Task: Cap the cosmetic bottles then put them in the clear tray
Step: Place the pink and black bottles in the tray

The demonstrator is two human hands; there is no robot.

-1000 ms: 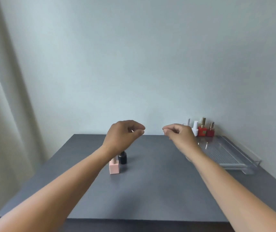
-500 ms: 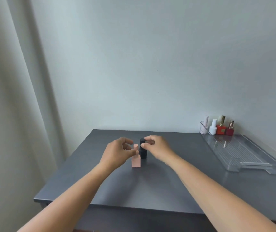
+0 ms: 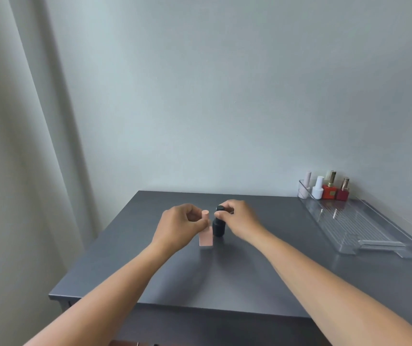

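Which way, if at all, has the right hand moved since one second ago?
Yes. The right hand came down and leftward, away from the clear tray, and now pinches the cap of the black bottle.

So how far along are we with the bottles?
Done: four capped bottles stand in the clear tray, far end. In hand: the left hand pinches the pink bottle by its cap, the right hand the black bottle, both standing on the table. Left: finish those caps, then move both into the tray.
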